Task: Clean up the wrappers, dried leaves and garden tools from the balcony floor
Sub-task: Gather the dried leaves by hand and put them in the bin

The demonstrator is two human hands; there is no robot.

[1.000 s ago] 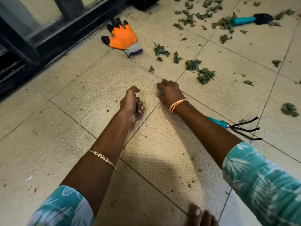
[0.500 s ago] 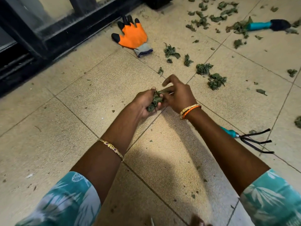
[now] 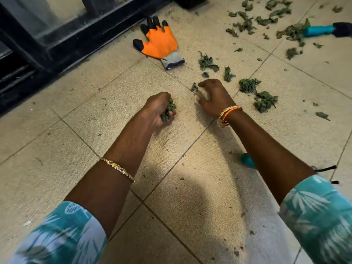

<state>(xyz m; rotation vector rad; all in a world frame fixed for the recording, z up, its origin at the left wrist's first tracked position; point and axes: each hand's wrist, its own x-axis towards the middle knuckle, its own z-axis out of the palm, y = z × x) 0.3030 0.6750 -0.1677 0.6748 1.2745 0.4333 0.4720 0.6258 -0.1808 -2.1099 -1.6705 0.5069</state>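
Here the left hand [image 3: 159, 108] is clenched around a clump of dried leaves [image 3: 168, 111], held low over the tiled floor [image 3: 95, 115] near the middle of the view. The right hand [image 3: 213, 97] hovers just right of it, fingers curled over a small leaf scrap [image 3: 194, 87]; blur hides whether it pinches the scrap, so I cannot tell its grip. More loose leaves [image 3: 264, 101] lie just right of that hand, and others scatter toward the far right. An orange glove [image 3: 160, 42] lies flat farther off, beside the dark door frame [image 3: 57, 44]. A teal-handled tool [image 3: 320, 29] rests at the far right among leaves. Another teal handle [image 3: 247, 161] shows under the right forearm.
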